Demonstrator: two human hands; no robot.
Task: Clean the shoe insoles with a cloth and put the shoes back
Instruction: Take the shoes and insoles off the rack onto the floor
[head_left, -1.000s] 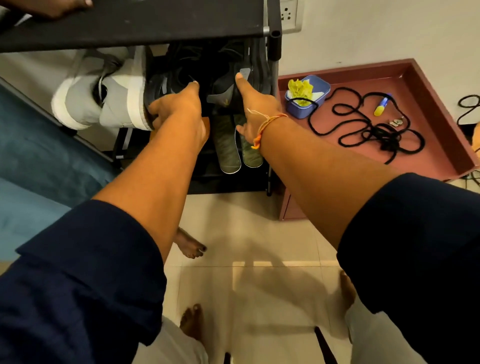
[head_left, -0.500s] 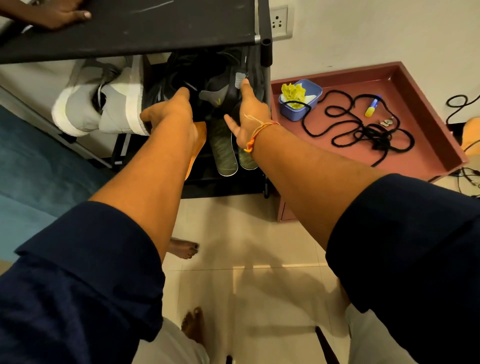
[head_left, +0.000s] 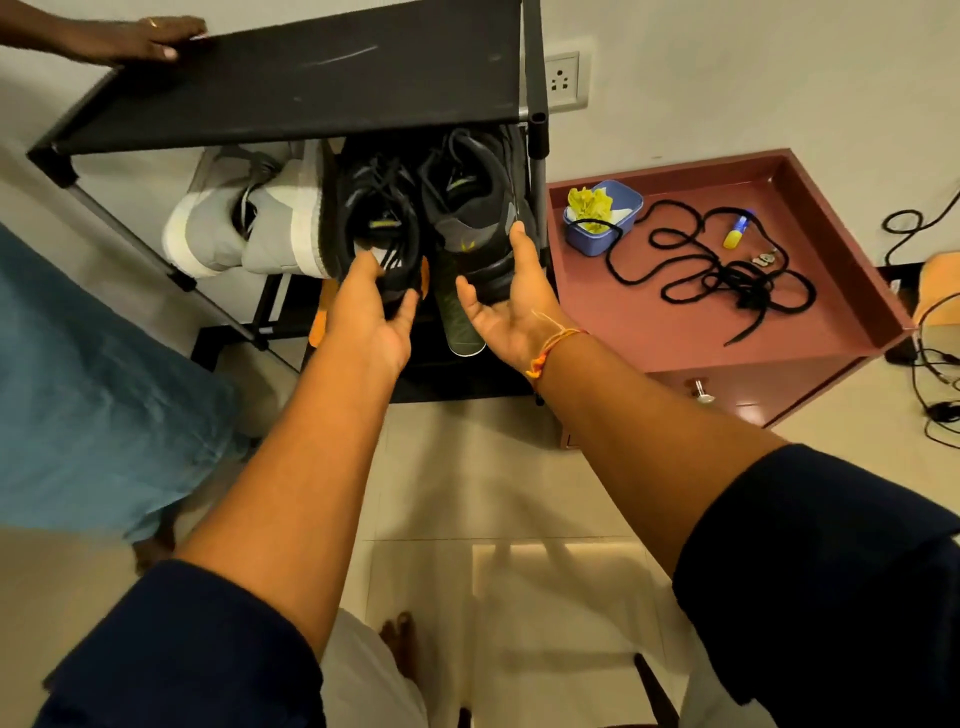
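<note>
Side by side, heels outward, left black shoe (head_left: 375, 208) and right black shoe (head_left: 470, 205); green insole (head_left: 458, 317) flat below.

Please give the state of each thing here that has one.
Left hand: grips left black shoe by the heel.
Right hand: open, touching right black shoe.
Insole: lying outside the shoes.
Grey shoes: lying on their sides.
Cord: tangled.
Tub: uncovered, cloth inside.
Socket: nothing plugged in.

- Warm, dim light; soft shadows and a pale glare patch lie on the floor (head_left: 441, 467).
- Wide-angle bending at edges; near sleeves (head_left: 182, 649) slightly blurred.
</note>
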